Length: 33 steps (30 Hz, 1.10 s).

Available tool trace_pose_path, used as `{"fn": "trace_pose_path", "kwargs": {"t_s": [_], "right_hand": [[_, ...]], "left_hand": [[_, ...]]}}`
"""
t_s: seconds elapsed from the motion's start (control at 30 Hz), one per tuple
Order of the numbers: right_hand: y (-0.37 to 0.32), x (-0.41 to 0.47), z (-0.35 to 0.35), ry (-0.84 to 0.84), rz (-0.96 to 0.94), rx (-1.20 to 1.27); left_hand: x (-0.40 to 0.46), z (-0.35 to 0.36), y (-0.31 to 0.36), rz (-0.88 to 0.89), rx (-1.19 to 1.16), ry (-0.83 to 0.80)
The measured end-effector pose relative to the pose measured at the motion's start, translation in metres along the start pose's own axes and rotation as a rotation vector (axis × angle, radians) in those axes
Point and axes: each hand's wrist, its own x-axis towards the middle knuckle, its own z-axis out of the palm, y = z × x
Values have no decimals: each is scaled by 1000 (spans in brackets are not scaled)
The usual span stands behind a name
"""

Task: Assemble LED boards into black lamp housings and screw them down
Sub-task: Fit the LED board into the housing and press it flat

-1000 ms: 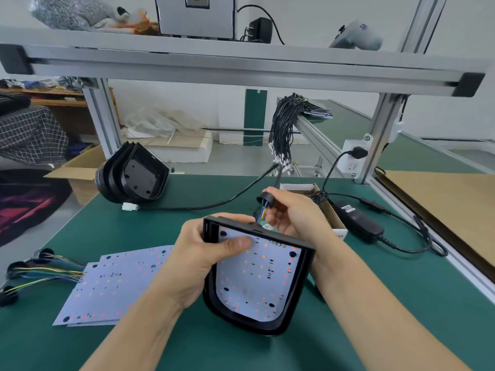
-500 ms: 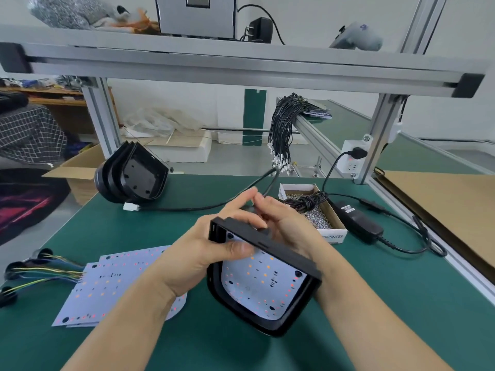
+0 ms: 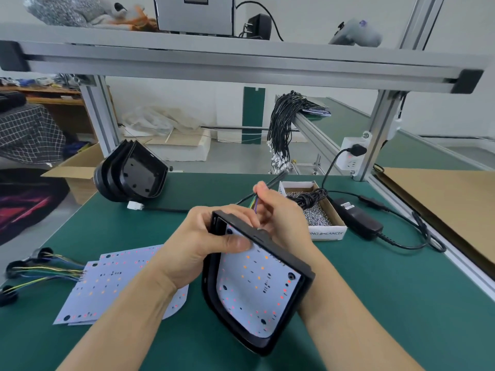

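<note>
Head view: left hand (image 3: 199, 243) gripping the black housing (image 3: 302, 287) at its top left corner, thumb pressed on the LED board (image 3: 257, 287) seated inside, held tilted above the green bench (image 3: 388, 303). Right hand (image 3: 281, 218) behind the housing's top edge, fingers pinching the coloured wires (image 3: 254, 203). Spare boards (image 3: 107, 285) lying flat at left; nested housings (image 3: 134, 174) farther back.

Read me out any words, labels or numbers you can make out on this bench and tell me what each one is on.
"ING BALANCER": front wall of the white screw box; the start of the word is hidden behind the right hand.
Label on the black power adapter: too small to read.
Marks on the LED board in the black housing: too blurred to read.
</note>
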Motion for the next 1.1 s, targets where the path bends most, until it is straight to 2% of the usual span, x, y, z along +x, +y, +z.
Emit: {"fn": "trace_pose_path", "kwargs": {"t_s": [0.13, 0.2, 0.27, 0.4, 0.47, 0.57, 0.87, 1.1], "right_hand": [[-11, 7, 6, 85, -52, 24], [-16, 9, 4, 75, -27, 115], [-20, 8, -2, -15, 43, 144], [-19, -4, -10, -293, 132, -168], [-20, -9, -10, -334, 98, -200], [-21, -13, -13, -290, 32, -200], [-2, -20, -19, -182, -48, -115], [3, -27, -12, -71, -93, -106]], "left_hand": [[-1, -2, 2, 79, 85, 30], [0, -3, -1, 104, 100, 87], [0, -4, -4, 129, 97, 141], [-4, -2, -5, 156, 149, 147], [-5, -1, -4, 146, 165, 113], [-9, -2, -1, 108, 44, 55], [-9, -2, 4, 63, 14, -41], [-7, -5, 1, 56, -69, -11]]}}
